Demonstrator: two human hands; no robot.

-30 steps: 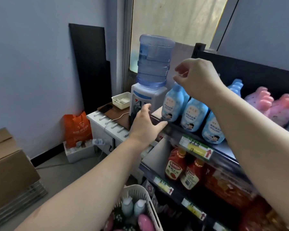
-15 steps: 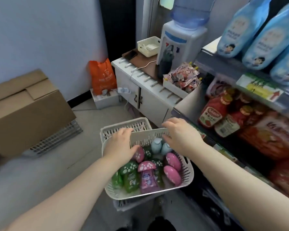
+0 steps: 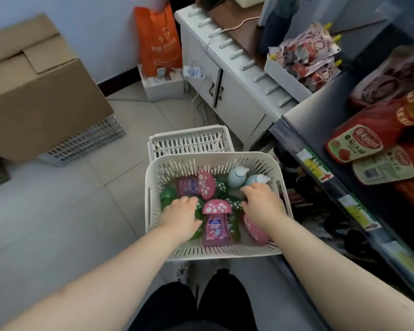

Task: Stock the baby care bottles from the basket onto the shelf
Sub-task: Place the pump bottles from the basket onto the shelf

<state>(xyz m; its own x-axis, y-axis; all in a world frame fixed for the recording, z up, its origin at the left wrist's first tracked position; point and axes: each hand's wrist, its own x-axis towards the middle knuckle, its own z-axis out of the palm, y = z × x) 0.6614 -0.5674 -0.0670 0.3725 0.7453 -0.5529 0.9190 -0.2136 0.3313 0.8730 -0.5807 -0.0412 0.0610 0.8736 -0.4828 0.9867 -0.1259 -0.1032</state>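
While both arms are down in the white basket (image 3: 213,156), the left hand (image 3: 181,217) lies palm-down on a green bottle (image 3: 167,195), fingers bent over it; whether it grips cannot be told. Right hand (image 3: 263,203) is knuckles-up with its fingers curled under and hidden, hold unclear, and the pale blue bottles (image 3: 236,179) sit just beyond its fingertips. Pink mushroom-cap bottle (image 3: 216,223) sits between the two hands; shelf (image 3: 317,167) lies off the right hand's outer side.
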